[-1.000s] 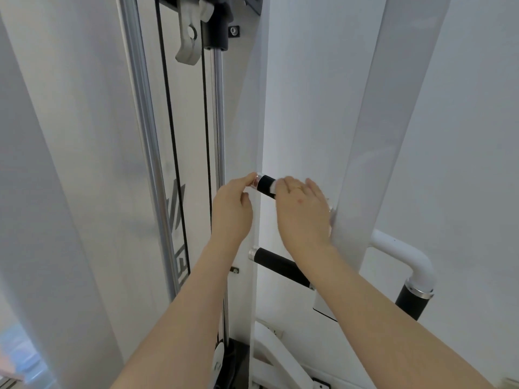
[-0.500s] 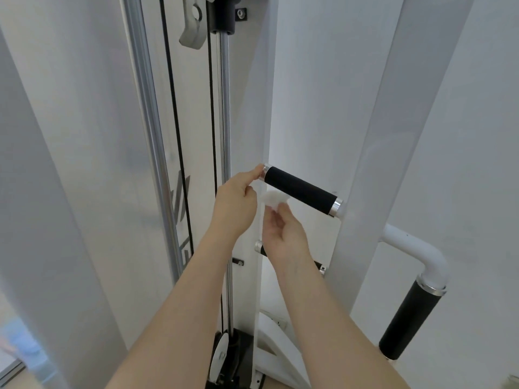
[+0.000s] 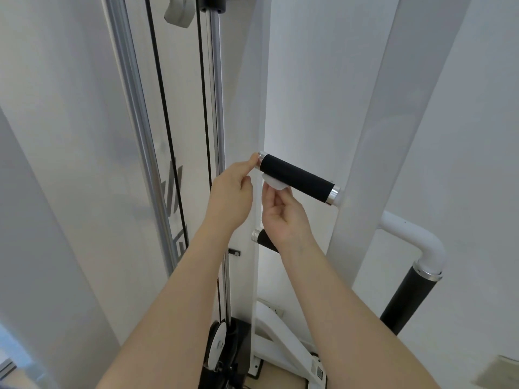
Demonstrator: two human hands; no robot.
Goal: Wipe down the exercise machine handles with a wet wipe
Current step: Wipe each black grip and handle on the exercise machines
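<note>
While pinching the wet wipe (image 3: pixel 273 184) between thumb and curled fingers, right hand (image 3: pixel 283 217) pressing the wad up against the underside of the upper handle (image 3: pixel 295 177), near its free left end. Held from below, seemingly to reach the side of the black grip that a wipe from above would miss. Left hand (image 3: pixel 231 197) alongside, fingertips (image 3: pixel 254 160) touching the chrome end cap (image 3: pixel 261 158), fingers loosely bent and gripping nothing; probably steadying the bar against the rubbing. Upper handle jutting leftward from the white upright post (image 3: pixel 365 164), tilted down toward the post, its inner chrome collar right at the post's face. Most of the black grip bare and still to be covered toward that collar, by the look of things. Lower handle (image 3: pixel 262 239) directly beneath, largely hidden behind the right wrist, apparently next in line. Further right, beyond the post, a curved white tube ending in another black grip (image 3: pixel 407 301), hanging downward. At the left, chrome guide rods (image 3: pixel 134 108) and black cables (image 3: pixel 160 88) running up the machine, well apart from the hands.
</note>
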